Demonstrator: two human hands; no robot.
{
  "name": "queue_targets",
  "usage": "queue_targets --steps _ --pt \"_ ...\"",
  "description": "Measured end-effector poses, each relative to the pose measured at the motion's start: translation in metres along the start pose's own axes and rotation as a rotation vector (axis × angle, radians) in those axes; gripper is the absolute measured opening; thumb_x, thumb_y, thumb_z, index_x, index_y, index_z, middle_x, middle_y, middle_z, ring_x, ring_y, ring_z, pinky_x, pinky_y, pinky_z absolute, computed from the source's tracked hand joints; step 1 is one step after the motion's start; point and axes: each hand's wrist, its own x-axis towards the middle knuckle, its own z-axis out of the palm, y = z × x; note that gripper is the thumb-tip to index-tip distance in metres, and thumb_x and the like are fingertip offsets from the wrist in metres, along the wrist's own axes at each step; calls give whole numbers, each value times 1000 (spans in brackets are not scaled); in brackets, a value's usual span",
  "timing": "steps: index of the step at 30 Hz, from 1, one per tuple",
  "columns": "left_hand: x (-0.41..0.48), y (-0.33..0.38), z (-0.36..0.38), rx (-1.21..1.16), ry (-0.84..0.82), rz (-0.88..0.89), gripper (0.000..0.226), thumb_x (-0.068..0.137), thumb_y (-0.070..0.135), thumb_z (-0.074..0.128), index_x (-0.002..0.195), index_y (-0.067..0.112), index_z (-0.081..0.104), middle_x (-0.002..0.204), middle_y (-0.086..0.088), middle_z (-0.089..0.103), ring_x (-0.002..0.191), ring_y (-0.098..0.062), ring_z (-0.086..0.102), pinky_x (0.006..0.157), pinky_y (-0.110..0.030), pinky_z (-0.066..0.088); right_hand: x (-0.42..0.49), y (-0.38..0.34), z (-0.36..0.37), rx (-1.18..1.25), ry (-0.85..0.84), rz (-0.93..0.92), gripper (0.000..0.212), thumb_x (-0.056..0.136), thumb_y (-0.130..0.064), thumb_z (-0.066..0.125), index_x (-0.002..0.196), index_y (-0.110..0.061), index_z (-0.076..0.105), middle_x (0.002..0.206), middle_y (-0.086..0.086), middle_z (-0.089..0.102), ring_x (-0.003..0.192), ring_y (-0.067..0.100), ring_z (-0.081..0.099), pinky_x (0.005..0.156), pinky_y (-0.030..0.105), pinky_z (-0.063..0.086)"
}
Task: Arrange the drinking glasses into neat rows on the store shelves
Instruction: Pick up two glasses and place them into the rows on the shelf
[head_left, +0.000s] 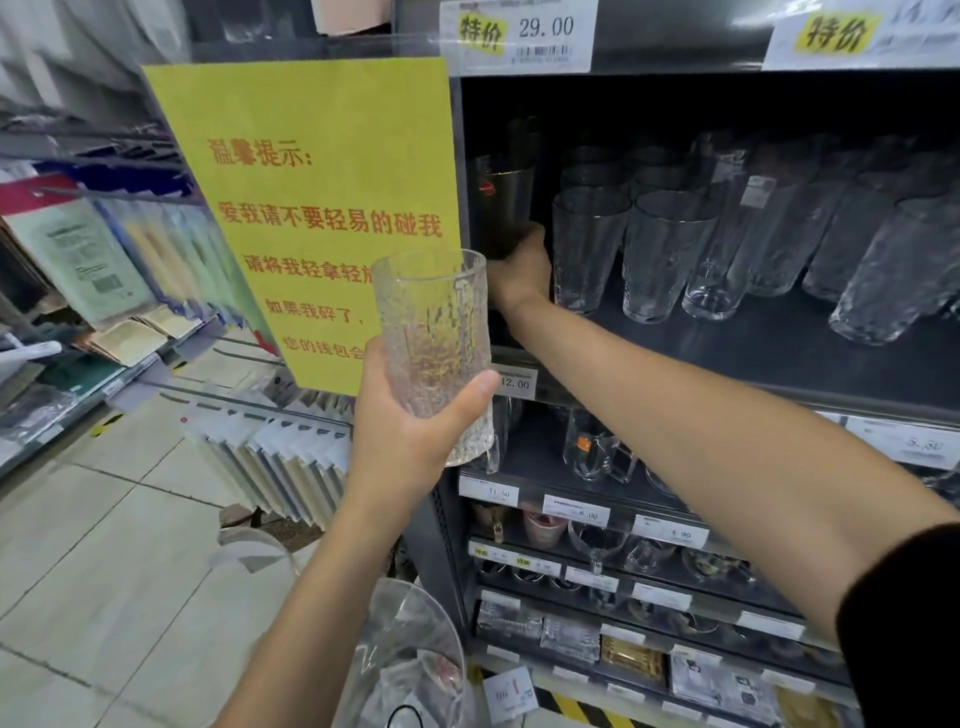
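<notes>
Left hand (410, 431) grips textured clear glass (431, 322), overlapping yellow notice (311, 182) at its lower right corner. Right hand (522, 270) holds dark tumbler (501, 202) just right of notice.

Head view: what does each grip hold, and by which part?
The left grip holds the ribbed clear glass by its lower half. The right grip holds the dark glass on the shelf near its base.

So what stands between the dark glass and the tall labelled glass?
Between the dark glass and the labelled glass: two rows of clear tumblers, head view.
</notes>
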Motion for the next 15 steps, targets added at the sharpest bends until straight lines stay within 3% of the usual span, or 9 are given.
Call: queue_targets --steps 2,8,12,15 --pt "1 -4 -2 16 4 -22 81 66 52 83 133 30 43 124 21 58 110 15 55 88 -3 42 7 0 4 -3 25 1 81 71 -23 84 136 -9 39 132 12 58 120 29 57 102 41 48" --pt "6 1 0 7 1 -45 73 62 50 76 124 37 39 114 33 51 96 30 49 76 7 36 26 4 15 -42 59 32 84 77 -24 80 140 -4 28 140 19 52 123 34 55 103 44 47" --pt "10 -2 3 25 0 -42 63 66 52 85 115 46 45 110 27 61 101 16 58 79 0 43 40 2 20 -115 76 89 96 76 -33 79 147 -8 19 151 17 40 134 34 45 106 49 44" --pt "12 -7 5 50 2 -47 81 58 64 75 129 39 45 119 24 60 111 8 58 91 -11 46 43 -2 16 -135 70 99 95 80 -34 77 150 -8 18 155 16 33 140 33 38 112 46 37"
